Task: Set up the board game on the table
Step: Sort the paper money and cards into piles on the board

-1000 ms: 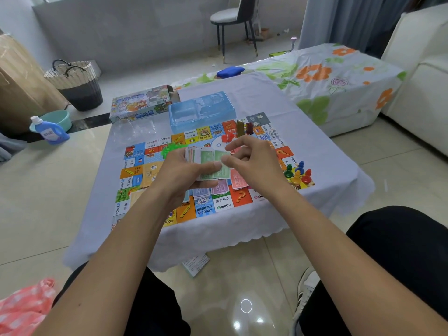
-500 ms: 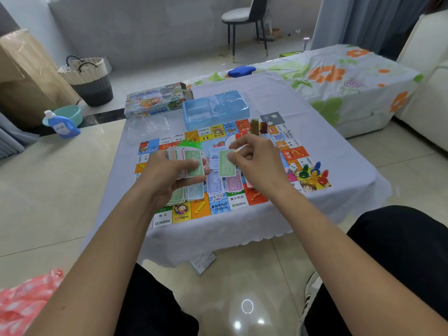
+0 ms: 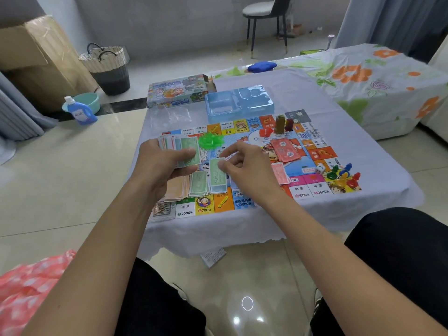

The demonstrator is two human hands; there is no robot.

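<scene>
In the head view, the left hand [image 3: 162, 167] is gripping a fanned stack of play money [image 3: 180, 151], thumb lying across the top green note and fingers curled beneath it. The right hand [image 3: 244, 166] is pinching a single green note [image 3: 217, 174] between thumb and fingertips, holding it over the game board [image 3: 322, 155], just beside the left hand's stack.

Directly below both hands, sorted piles are lying side by side on the board: an orange pile [image 3: 175, 189] under the left wrist, a green pile [image 3: 198, 183] between the hands, and a pale blue pile [image 3: 218, 189] beneath the pinched note. A cluster of green plastic houses [image 3: 210, 141] is sitting just beyond the fingertips of both hands. Red notes [image 3: 286, 149] are lying to the right of the right hand, and further right a white die [image 3: 320, 168] and coloured pawns [image 3: 341, 177] are resting on the board's corner. Well beyond the hands, the blue plastic tray [image 3: 238, 103] and the game box [image 3: 179, 90] are sitting on the cloth-covered table [image 3: 363, 141].
</scene>
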